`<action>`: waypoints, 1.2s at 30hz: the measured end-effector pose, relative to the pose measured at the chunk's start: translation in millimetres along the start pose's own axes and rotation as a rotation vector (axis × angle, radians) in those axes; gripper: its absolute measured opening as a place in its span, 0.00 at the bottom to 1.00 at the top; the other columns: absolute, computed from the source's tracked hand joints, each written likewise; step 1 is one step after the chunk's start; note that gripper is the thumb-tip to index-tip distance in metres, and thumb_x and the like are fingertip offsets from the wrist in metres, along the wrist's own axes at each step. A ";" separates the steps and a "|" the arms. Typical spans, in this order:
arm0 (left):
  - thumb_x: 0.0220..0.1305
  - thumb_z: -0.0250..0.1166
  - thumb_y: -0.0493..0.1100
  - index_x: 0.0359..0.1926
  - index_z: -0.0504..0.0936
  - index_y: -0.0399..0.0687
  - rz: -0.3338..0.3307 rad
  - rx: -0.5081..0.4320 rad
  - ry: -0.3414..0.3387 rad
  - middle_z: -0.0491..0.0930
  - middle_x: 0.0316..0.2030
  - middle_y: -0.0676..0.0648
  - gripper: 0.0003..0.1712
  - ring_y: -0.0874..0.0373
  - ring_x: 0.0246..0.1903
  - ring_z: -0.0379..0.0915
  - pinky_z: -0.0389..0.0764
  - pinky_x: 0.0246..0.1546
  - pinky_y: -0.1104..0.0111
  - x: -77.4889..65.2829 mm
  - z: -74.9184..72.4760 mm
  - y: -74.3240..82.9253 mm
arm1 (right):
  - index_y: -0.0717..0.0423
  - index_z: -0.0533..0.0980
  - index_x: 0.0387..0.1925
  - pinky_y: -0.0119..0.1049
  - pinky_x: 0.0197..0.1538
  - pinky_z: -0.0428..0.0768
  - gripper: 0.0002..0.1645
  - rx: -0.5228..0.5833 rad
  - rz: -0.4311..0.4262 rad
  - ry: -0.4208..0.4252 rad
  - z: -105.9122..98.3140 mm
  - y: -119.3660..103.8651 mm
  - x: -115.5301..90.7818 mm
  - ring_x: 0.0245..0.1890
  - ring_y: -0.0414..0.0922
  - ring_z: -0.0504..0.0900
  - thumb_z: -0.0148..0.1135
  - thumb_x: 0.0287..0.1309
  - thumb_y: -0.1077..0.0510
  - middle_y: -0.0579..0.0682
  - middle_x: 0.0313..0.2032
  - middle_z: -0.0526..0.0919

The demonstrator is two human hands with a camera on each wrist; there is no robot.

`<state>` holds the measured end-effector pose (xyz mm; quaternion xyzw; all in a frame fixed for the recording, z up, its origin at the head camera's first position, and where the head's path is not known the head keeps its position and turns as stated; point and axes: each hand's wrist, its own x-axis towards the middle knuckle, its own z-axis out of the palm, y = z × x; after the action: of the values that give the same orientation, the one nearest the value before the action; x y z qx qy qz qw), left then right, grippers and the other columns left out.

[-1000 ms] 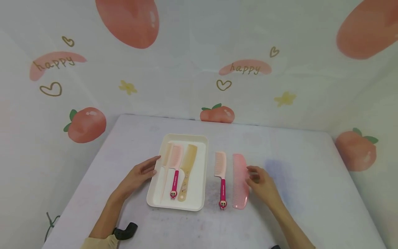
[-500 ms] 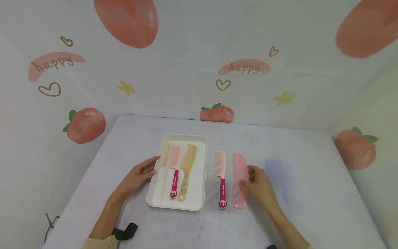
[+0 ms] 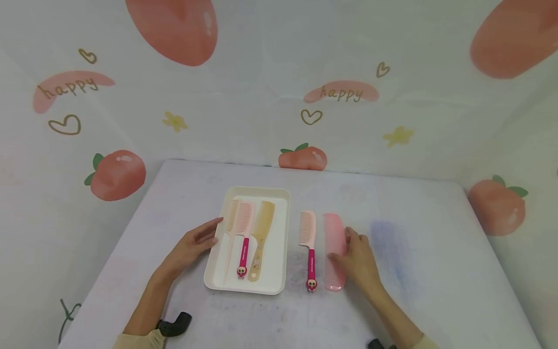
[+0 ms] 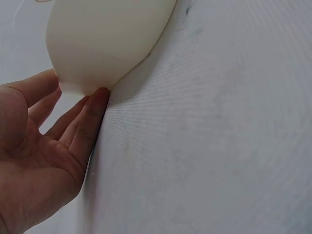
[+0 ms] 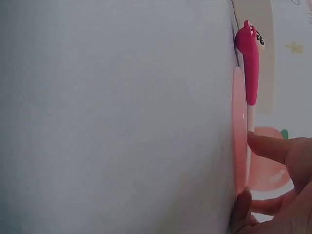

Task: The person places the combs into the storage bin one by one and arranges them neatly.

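My left hand [image 3: 190,248] rests its fairly straight fingertips against the left side of a cream tray [image 3: 274,276], with the thumb by the rim. In the left wrist view the fingers [image 4: 87,122] touch the tray's outer wall [image 4: 102,44] down at the table. A wide pink comb [image 3: 334,232] lies on the table right of the tray. My right hand [image 3: 361,259] pinches it, thumb on its top face and fingers at its right edge; the right wrist view shows the thumb [image 5: 268,146] over the comb [image 5: 239,131]. Left of it lies a pale pink comb with magenta handle [image 3: 311,261].
Inside the tray lie a thin pale tail comb [image 3: 231,232], another pink comb with a magenta character handle [image 3: 244,252] and a tan handled comb [image 3: 263,223]. A printed backdrop [image 3: 261,72] rises behind the table [image 3: 427,252].
My right hand has moved slightly left, its thumb coming from the pink comb's right edge over its top face. The left hand stays against the tray; the head view has shifted slightly.
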<state>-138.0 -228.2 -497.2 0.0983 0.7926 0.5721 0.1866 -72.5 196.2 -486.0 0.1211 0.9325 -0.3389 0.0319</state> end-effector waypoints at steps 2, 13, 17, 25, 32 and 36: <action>0.70 0.63 0.46 0.74 0.64 0.53 0.000 0.004 0.005 0.62 0.72 0.39 0.34 0.42 0.69 0.61 0.72 0.55 0.78 -0.7 -0.4 0.2 | 0.70 0.62 0.69 0.50 0.47 0.80 0.51 0.002 0.002 -0.008 0.8 -2.0 0.7 0.44 0.55 0.76 0.77 0.48 0.56 0.64 0.47 0.76; 0.70 0.63 0.47 0.74 0.64 0.54 0.007 0.014 0.010 0.63 0.72 0.40 0.34 0.42 0.69 0.62 0.72 0.55 0.78 -2.6 0.7 -2.5 | 0.61 0.65 0.68 0.45 0.43 0.83 0.42 0.077 0.049 -0.047 0.8 -3.1 -1.2 0.42 0.52 0.79 0.72 0.55 0.57 0.59 0.47 0.79; 0.70 0.64 0.48 0.74 0.65 0.57 0.000 0.015 0.013 0.63 0.72 0.42 0.34 0.44 0.69 0.62 0.71 0.55 0.78 -2.6 1.5 -4.0 | 0.56 0.68 0.68 0.39 0.39 0.83 0.38 0.107 0.075 -0.055 -1.5 0.3 -1.6 0.40 0.49 0.78 0.70 0.57 0.58 0.57 0.46 0.80; 0.70 0.64 0.46 0.74 0.65 0.54 0.026 0.004 0.004 0.63 0.71 0.40 0.34 0.42 0.69 0.62 0.72 0.54 0.78 -1.6 0.5 -3.2 | 0.54 0.69 0.68 0.38 0.37 0.83 0.34 0.206 0.083 -0.091 -7.9 8.5 0.4 0.43 0.51 0.82 0.65 0.61 0.59 0.58 0.48 0.82; 0.70 0.63 0.46 0.74 0.65 0.53 0.031 0.001 0.000 0.63 0.71 0.39 0.34 0.41 0.69 0.62 0.71 0.54 0.79 -0.8 -0.4 -1.1 | 0.58 0.70 0.67 0.36 0.35 0.84 0.30 0.409 0.085 -0.135 -15.9 15.6 1.6 0.37 0.47 0.84 0.62 0.63 0.63 0.60 0.46 0.83; 0.70 0.64 0.46 0.74 0.65 0.54 0.027 0.017 0.009 0.64 0.70 0.38 0.34 0.41 0.68 0.63 0.72 0.54 0.79 -0.8 0.1 -0.2 | 0.58 0.70 0.67 0.37 0.37 0.85 0.31 0.475 0.085 -0.143 -21.5 15.2 0.4 0.36 0.47 0.85 0.62 0.62 0.64 0.62 0.47 0.82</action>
<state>-137.2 -228.5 -497.2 0.1078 0.7968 0.5684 0.1746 -68.6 221.3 -479.0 0.1402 0.8160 -0.5547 0.0826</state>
